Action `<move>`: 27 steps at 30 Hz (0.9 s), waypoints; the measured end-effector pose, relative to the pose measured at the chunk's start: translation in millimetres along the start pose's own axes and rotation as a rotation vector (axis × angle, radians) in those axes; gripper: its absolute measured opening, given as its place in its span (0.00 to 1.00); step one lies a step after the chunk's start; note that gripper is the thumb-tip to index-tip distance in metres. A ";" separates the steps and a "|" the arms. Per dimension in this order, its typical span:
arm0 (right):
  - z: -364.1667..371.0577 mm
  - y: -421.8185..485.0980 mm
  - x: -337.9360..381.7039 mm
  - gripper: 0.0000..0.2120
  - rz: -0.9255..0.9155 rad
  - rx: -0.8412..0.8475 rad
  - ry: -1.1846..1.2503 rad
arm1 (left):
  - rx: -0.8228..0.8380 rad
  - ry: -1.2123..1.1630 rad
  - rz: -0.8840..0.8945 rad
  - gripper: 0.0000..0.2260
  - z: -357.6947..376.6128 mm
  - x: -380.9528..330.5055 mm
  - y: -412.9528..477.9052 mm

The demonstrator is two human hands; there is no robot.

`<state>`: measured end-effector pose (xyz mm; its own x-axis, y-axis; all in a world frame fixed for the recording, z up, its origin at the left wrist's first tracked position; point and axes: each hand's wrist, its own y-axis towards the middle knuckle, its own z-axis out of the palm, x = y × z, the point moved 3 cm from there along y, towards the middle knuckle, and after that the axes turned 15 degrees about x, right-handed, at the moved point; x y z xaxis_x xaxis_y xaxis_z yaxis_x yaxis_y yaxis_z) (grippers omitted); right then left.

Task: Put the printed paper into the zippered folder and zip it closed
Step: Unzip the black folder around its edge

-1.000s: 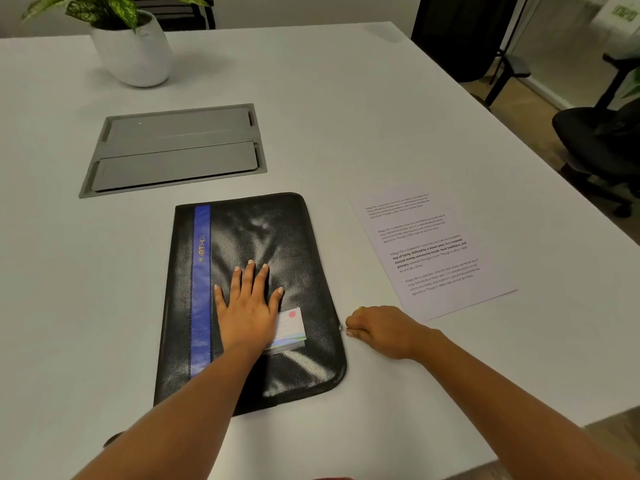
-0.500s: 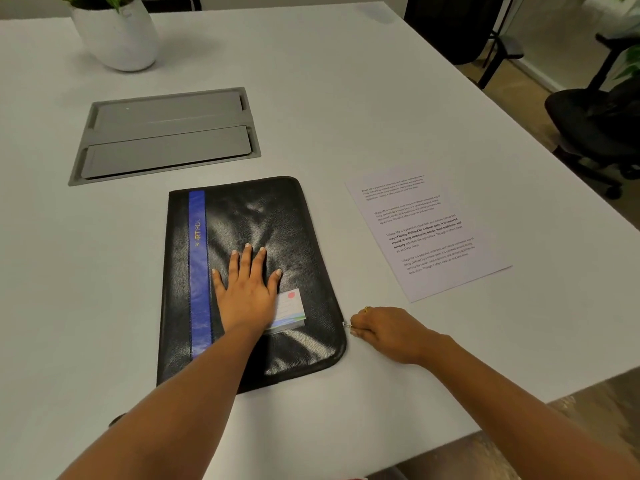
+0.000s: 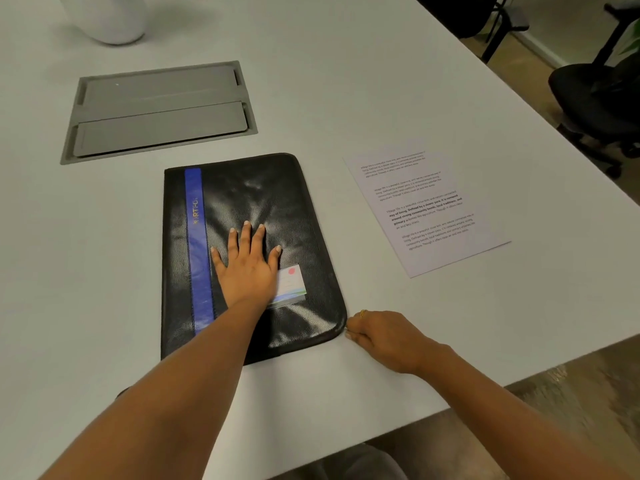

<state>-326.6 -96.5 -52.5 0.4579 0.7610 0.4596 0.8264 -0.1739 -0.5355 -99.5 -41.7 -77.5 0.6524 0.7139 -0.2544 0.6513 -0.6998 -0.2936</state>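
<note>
A white worktop [image 3: 346, 81] was seen filling most of the view, with black office chairs [image 3: 599, 88] standing on the floor beyond its right edge. A grey rectangular hatch [image 3: 159, 110] was set flush into the worktop on the far left, and the lower part of a white pot [image 3: 107, 19] was cut off by the top of the frame behind it. Nearer the person, a black zippered folder [image 3: 270, 202] was laid flat with its cover down, just in front of the hatch. The printed paper [image 3: 426, 209] was found outside the folder, lying flat on the worktop to its right, face up, slightly turned and clear of the folder's edge. The left hand [image 3: 246, 268] was laid palm down on the middle of the cover, its fingers straight and spread. The right hand [image 3: 384, 336] was rested on the worktop at the folder's near right corner, its fingers curled and drawn together, pinching the zip pull [image 3: 346, 330], of which only a speck could be seen. A blue stripe [image 3: 199, 244] with gold lettering was run down the cover's left side. A small pale card [image 3: 292, 285] with a red dot was partly covered by the left hand. A gold ring [image 3: 362, 313] was worn on the right hand.
</note>
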 end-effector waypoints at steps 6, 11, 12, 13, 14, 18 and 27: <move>20.2 -4.6 10.7 0.16 0.049 -0.144 0.080 | -0.005 0.005 -0.005 0.25 1.7 -0.3 0.1; 40.8 -5.2 26.8 0.16 0.097 -0.354 0.135 | -0.008 0.012 -0.001 0.25 0.8 -0.2 0.1; 43.0 -4.3 28.7 0.15 0.101 -0.372 0.137 | -0.009 0.013 0.001 0.25 0.6 -0.6 0.0; 44.6 -3.5 30.7 0.15 0.108 -0.378 0.133 | -0.009 0.009 0.003 0.25 0.6 -0.7 0.1; 45.6 -2.7 32.6 0.15 0.114 -0.384 0.130 | -0.010 0.002 0.005 0.25 0.5 -0.6 0.4; 48.6 -2.8 39.4 0.14 0.117 -0.435 0.130 | -0.012 0.003 0.007 0.24 -0.1 -1.2 -0.2; 52.4 2.2 51.5 0.13 0.144 -0.471 0.085 | -0.028 -0.016 0.012 0.24 -0.2 -2.4 0.4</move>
<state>-318.4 -25.0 -67.2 0.5876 0.6578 0.4713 0.8017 -0.5523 -0.2285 -100.7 -43.6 -76.8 0.6542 0.7055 -0.2725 0.6539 -0.7087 -0.2649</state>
